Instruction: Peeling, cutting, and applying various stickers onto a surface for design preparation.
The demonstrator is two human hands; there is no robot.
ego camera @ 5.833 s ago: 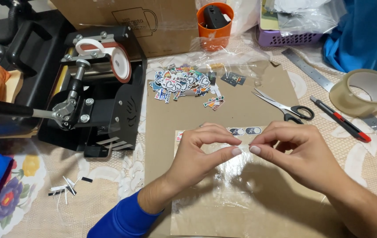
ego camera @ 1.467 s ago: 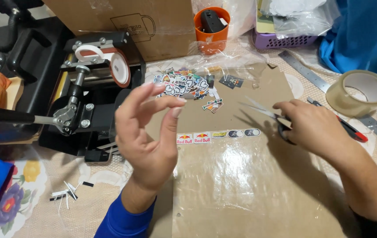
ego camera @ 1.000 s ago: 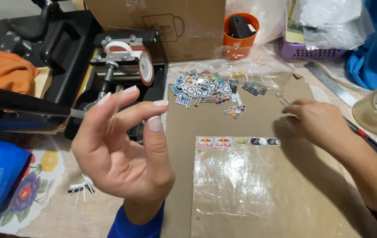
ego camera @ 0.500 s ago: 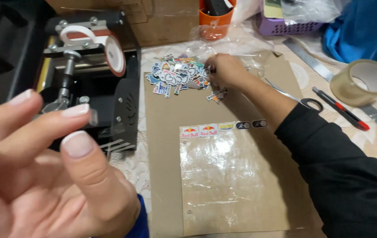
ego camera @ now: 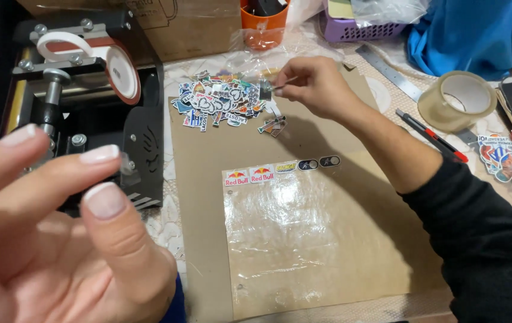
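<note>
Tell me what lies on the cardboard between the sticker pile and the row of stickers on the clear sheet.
In the head view, only a few loose stickers lie between the sticker pile and the row of stickers; otherwise bare cardboard.

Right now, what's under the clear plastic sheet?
Under the clear plastic sheet lies brown cardboard, visible through the film. A row of small stickers sits along the sheet's top edge; whether they lie under or on the film cannot be told.

Left hand (ego camera: pixel 58 239) is hovering close to camera, left of the brown board (ego camera: pixel 208 179), fingers spread. Right hand (ego camera: pixel 315 87) is pinching a thin tool over the sticker pile (ego camera: pixel 220 104) at board's top edge.
</note>
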